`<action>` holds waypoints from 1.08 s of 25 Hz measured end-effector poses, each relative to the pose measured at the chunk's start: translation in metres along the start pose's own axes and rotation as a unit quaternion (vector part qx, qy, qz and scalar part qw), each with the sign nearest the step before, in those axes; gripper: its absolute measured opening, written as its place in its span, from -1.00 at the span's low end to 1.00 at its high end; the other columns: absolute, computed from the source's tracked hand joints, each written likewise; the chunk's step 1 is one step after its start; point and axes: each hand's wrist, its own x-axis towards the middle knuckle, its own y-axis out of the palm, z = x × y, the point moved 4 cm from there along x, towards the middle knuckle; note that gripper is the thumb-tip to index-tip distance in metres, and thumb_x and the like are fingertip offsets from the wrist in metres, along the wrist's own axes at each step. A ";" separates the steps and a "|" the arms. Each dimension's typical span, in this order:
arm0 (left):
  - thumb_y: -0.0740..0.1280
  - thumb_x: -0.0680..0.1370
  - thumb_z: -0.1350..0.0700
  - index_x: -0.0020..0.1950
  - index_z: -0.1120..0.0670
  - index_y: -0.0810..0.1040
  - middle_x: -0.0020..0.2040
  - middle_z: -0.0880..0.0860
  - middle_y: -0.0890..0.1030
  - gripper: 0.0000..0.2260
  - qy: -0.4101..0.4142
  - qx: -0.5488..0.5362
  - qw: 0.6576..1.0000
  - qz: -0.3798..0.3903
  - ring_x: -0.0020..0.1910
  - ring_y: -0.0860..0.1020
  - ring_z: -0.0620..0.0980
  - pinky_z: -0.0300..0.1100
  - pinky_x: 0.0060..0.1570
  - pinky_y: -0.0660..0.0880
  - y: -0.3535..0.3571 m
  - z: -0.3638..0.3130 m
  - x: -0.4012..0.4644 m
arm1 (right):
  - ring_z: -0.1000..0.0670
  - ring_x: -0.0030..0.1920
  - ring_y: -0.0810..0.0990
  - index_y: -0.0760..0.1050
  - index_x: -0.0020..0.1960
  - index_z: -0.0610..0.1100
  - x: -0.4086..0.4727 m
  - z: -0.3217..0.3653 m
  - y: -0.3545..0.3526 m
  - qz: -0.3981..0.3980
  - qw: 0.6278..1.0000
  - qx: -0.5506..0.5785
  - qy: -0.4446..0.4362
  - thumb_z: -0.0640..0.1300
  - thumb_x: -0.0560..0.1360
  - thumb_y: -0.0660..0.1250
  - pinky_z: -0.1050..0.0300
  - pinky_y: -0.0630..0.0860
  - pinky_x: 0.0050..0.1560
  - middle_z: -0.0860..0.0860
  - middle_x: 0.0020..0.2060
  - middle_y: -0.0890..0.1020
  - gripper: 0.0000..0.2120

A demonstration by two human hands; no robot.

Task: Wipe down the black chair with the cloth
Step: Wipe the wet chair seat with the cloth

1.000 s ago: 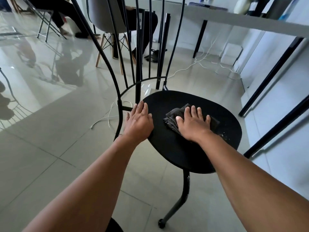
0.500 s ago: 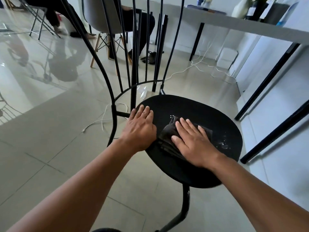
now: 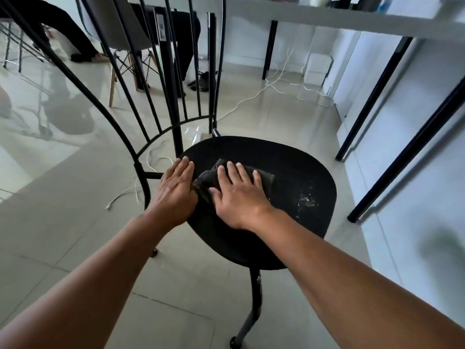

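Fingers [image 3: 236, 172] of the right hand [image 3: 239, 197] lie flat and slightly spread on a dark folded cloth [image 3: 264, 177], pressing it against the seat; they grip nothing, the palm bearing down from above. The left hand [image 3: 176, 192] rests flat at the seat's 9 o'clock edge, fingers straight and close together, closed around nothing, its inner side just beside the cloth's bunched corner.

The black chair [image 3: 289, 159] has a rounded seat, a curved metal frame and thin vertical back rods [image 3: 196, 71] rising at the seat's 11 o'clock side. The cloth lies on the seat's left half, toward 10 o'clock from the seat's middle. Small wet droplets [image 3: 307, 200] glisten on the seat at about 3 o'clock of the right hand. One chair leg [image 3: 254, 298] drops from the near edge at 6 o'clock.

On the glossy tiled floor [image 3: 75, 197], white cables [image 3: 251, 96] trail beyond the chair at 12 o'clock, and another runs at 9 o'clock. A grey shell chair with wooden legs [image 3: 118, 28] stands at 11 o'clock; a white label with a barcode hangs near it, its print too small to read. A white table [image 3: 327, 18] on black legs spans 1 o'clock.
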 end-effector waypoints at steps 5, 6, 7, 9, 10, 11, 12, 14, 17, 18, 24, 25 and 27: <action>0.18 0.61 0.20 0.48 0.06 0.45 0.55 0.02 0.38 -0.58 -0.020 0.052 0.998 -0.013 0.53 0.28 0.07 0.08 0.42 0.33 -0.020 -0.003 0.018 | 0.06 0.67 -0.21 -0.08 0.70 0.03 -0.081 -0.039 0.002 -0.002 0.999 0.016 -0.052 0.29 0.64 -0.18 -0.09 -0.26 0.64 0.06 0.69 -0.11 -0.31; 0.17 0.61 0.22 0.49 0.05 0.45 0.54 0.00 0.39 -0.57 -0.012 0.050 0.999 -0.010 0.53 0.29 0.07 0.06 0.43 0.33 -0.021 -0.002 0.018 | 0.07 0.67 -0.22 -0.09 0.70 0.04 -0.076 -0.052 -0.001 0.004 0.999 0.009 -0.046 0.29 0.66 -0.16 -0.08 -0.26 0.64 0.07 0.69 -0.12 -0.33; 0.17 0.62 0.23 0.50 0.05 0.45 0.55 0.00 0.40 -0.56 -0.004 0.039 0.999 -0.010 0.54 0.29 0.06 0.02 0.45 0.30 -0.021 0.000 0.016 | 0.06 0.67 -0.22 -0.09 0.70 0.04 -0.063 -0.064 -0.003 0.006 0.999 0.000 -0.031 0.28 0.67 -0.14 -0.09 -0.26 0.64 0.07 0.69 -0.12 -0.34; 0.17 0.63 0.27 0.50 0.06 0.47 0.55 0.01 0.41 -0.56 0.004 0.003 1.000 -0.022 0.56 0.29 0.03 -0.13 0.49 0.19 -0.020 0.006 0.010 | 0.00 0.68 -0.21 -0.10 0.70 0.00 -0.021 -0.084 -0.011 0.008 0.999 -0.021 0.030 0.25 0.69 -0.13 -0.17 -0.24 0.63 0.02 0.69 -0.13 -0.35; 0.17 0.63 0.29 0.50 0.06 0.48 0.54 0.00 0.42 -0.55 0.000 -0.015 0.999 -0.035 0.56 0.30 0.00 -0.20 0.48 0.15 -0.020 0.008 0.009 | -0.04 0.68 -0.20 -0.11 0.70 -0.02 0.005 -0.089 -0.016 0.011 0.997 -0.028 0.066 0.24 0.69 -0.13 -0.21 -0.22 0.63 -0.02 0.69 -0.13 -0.34; 0.18 0.62 0.31 0.50 0.06 0.49 0.54 -0.01 0.42 -0.55 -0.009 -0.031 0.999 -0.044 0.56 0.30 -0.02 -0.24 0.47 0.12 -0.021 0.008 0.008 | -0.09 0.68 -0.20 -0.12 0.70 -0.05 0.030 -0.089 -0.019 0.015 0.995 -0.028 0.097 0.23 0.69 -0.13 -0.26 -0.22 0.62 -0.06 0.69 -0.14 -0.34; 0.18 0.62 0.33 0.49 0.05 0.49 0.53 -0.02 0.42 -0.54 -0.018 -0.044 0.998 -0.049 0.56 0.30 -0.04 -0.24 0.48 0.11 -0.021 0.007 0.008 | -0.13 0.68 -0.21 -0.13 0.70 -0.07 0.053 -0.082 -0.021 0.019 0.993 -0.020 0.119 0.23 0.69 -0.13 -0.30 -0.22 0.62 -0.09 0.69 -0.14 -0.33; 0.19 0.62 0.34 0.50 0.05 0.48 0.54 -0.02 0.41 -0.52 -0.026 -0.059 0.996 -0.062 0.56 0.29 -0.06 -0.24 0.49 0.12 -0.022 0.000 0.006 | -0.19 0.67 -0.25 -0.17 0.69 -0.11 0.084 -0.048 -0.021 0.028 0.992 0.001 0.122 0.21 0.69 -0.12 -0.35 -0.26 0.59 -0.14 0.68 -0.17 -0.31; 0.19 0.59 0.39 0.49 0.09 0.49 0.53 0.03 0.43 -0.51 -0.006 -0.064 0.995 -0.081 0.55 0.32 -0.02 -0.26 0.49 0.16 -0.019 -0.006 0.003 | -0.21 0.66 -0.28 -0.19 0.69 -0.13 0.084 0.010 -0.010 0.032 0.998 0.011 0.051 0.18 0.69 -0.11 -0.38 -0.32 0.57 -0.16 0.68 -0.19 -0.32; 0.19 0.58 0.40 0.48 0.10 0.50 0.52 0.04 0.44 -0.51 -0.005 -0.072 0.994 -0.079 0.54 0.34 -0.01 -0.21 0.51 0.20 -0.018 -0.005 0.003 | -0.20 0.66 -0.28 -0.18 0.69 -0.13 0.071 0.019 -0.006 0.030 0.999 0.010 0.025 0.18 0.69 -0.10 -0.37 -0.33 0.56 -0.15 0.68 -0.18 -0.32; 0.19 0.60 0.33 0.47 0.08 0.51 0.54 0.02 0.41 -0.55 -0.049 -0.045 0.996 -0.055 0.56 0.31 0.00 -0.18 0.50 0.17 -0.014 -0.003 0.003 | -0.11 0.68 -0.24 -0.10 0.69 -0.08 -0.050 0.003 0.007 0.008 0.996 0.026 -0.089 0.25 0.67 -0.11 -0.28 -0.31 0.60 -0.10 0.69 -0.13 -0.30; 0.18 0.58 0.30 0.44 0.06 0.52 0.52 0.02 0.44 -0.55 -0.058 -0.010 0.998 -0.037 0.53 0.35 0.04 -0.12 0.48 0.25 -0.014 -0.008 0.003 | -0.09 0.68 -0.24 -0.09 0.69 -0.07 -0.065 -0.001 0.006 0.009 0.995 0.030 -0.096 0.24 0.67 -0.11 -0.26 -0.30 0.61 -0.08 0.69 -0.12 -0.32; 0.17 0.49 0.22 0.22 0.05 0.58 0.32 0.04 0.55 -0.64 -0.082 0.050 0.995 -0.002 0.36 0.48 0.15 -0.03 0.21 0.44 -0.014 -0.028 0.005 | -0.06 0.68 -0.21 -0.05 0.69 -0.05 -0.083 -0.007 0.000 0.006 0.994 0.033 -0.103 0.22 0.70 -0.08 -0.22 -0.28 0.63 -0.06 0.69 -0.09 -0.35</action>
